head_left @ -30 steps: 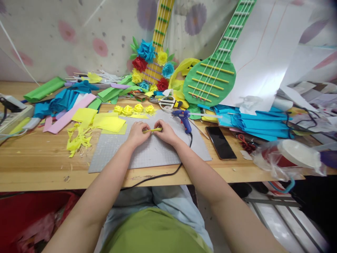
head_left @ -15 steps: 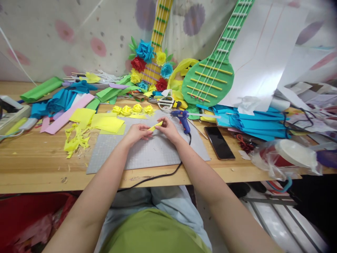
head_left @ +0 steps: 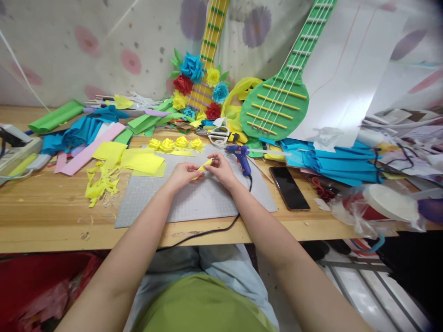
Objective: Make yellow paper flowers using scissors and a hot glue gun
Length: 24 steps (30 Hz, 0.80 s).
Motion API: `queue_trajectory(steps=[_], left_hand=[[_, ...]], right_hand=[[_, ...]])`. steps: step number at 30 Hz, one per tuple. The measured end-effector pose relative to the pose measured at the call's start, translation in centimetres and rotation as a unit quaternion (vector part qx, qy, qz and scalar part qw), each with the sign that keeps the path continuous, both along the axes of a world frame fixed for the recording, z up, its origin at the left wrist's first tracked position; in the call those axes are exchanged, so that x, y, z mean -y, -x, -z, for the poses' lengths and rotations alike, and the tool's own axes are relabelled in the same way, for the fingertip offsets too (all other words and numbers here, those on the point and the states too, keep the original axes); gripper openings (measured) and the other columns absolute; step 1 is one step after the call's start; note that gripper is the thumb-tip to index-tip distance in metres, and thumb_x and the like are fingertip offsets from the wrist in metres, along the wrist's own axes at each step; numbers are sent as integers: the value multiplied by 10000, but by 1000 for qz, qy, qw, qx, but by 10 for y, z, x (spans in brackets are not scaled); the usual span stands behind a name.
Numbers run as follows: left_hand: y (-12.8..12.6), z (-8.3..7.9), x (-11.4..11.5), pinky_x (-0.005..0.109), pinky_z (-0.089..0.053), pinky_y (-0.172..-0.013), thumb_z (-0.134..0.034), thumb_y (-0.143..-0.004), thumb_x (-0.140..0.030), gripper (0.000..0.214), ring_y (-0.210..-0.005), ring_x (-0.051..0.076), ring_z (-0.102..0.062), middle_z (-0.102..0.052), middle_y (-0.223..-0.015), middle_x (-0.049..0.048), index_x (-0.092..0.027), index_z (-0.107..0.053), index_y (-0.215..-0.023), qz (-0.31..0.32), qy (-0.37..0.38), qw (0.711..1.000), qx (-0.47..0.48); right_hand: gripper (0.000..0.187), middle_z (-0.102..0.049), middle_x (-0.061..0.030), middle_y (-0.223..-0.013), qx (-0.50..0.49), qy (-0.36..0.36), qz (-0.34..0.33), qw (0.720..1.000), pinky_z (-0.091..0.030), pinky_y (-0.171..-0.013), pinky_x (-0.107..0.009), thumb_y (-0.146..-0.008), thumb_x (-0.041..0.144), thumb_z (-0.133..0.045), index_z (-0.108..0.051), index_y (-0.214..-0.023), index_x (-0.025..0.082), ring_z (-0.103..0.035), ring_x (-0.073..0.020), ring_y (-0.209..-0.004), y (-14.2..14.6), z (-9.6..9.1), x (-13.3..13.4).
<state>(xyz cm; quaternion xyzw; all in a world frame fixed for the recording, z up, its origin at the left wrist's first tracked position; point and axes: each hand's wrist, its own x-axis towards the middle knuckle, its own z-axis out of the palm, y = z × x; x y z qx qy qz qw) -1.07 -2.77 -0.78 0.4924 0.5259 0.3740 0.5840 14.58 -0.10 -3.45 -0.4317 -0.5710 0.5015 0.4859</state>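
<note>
Between my two hands is a narrow strip of yellow crepe paper (head_left: 205, 165), held slantwise above the grey cutting mat (head_left: 187, 203). My left hand (head_left: 186, 175) pinches its lower left end, and my right hand (head_left: 220, 169) pinches the upper right end; the fingers hide part of it. Just beyond, several yellow paper flowers (head_left: 167, 145) stand in a row at the mat's far edge. A blue glue gun (head_left: 241, 159) lies close to the right of my right hand. Yellow paper sheets (head_left: 143, 162) and torn yellow scraps (head_left: 100, 184) lie to the left.
White-handled scissors (head_left: 219, 135) lie behind the mat. A phone (head_left: 289, 188) and a bagged cup (head_left: 384, 203) are at the right. The glue gun's black cord (head_left: 207, 231) crosses the table's front edge. Green (head_left: 277, 108) and yellow (head_left: 207, 50) paper instruments lean at the back.
The yellow strip tilts slightly more steeply, and its lower end shows more below my left fingers. Both hands keep their hold. The whole view has shifted very slightly.
</note>
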Motion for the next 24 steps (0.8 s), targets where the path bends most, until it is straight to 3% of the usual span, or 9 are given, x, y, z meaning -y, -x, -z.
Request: queue_trajectory(steps=[4,8,16,24], left_hand=[[-6,3,-2,255,-487,-610,-814,-445,-361,399,-644,160,-657,-686,-643,40,-123,-640,-713,-19,-8,1000,21],[-9,5,-3,256,-497,-623,-818,-443,-352,386,-641,152,-655,-683,-629,25,-129,-649,-709,-21,-10,999,28],[-8,4,-1,297,-524,-660,-815,-495,-265,336,-662,175,-670,-701,-695,62,-115,-639,-738,-29,24,999,40],[-5,7,-4,261,-521,-618,-782,-555,-254,274,-667,168,-672,-709,-740,80,-115,-654,-753,-7,27,999,29]], right_hand=[[446,-556,44,-791,-25,-13,-5,1000,-461,-646,-254,-541,253,-711,-453,-904,226,-547,-94,-666,4,-3,2],[502,-573,53,-735,-51,35,-25,998,-473,-615,-270,-549,276,-713,-420,-954,225,-560,-106,-617,7,-2,2],[423,-607,43,-703,-41,47,33,997,-472,-649,-280,-604,306,-686,-428,-931,231,-599,-123,-649,2,-7,3],[326,-657,8,-699,-73,33,72,994,-473,-654,-278,-659,347,-652,-449,-875,210,-618,-128,-669,-1,-6,-1]])
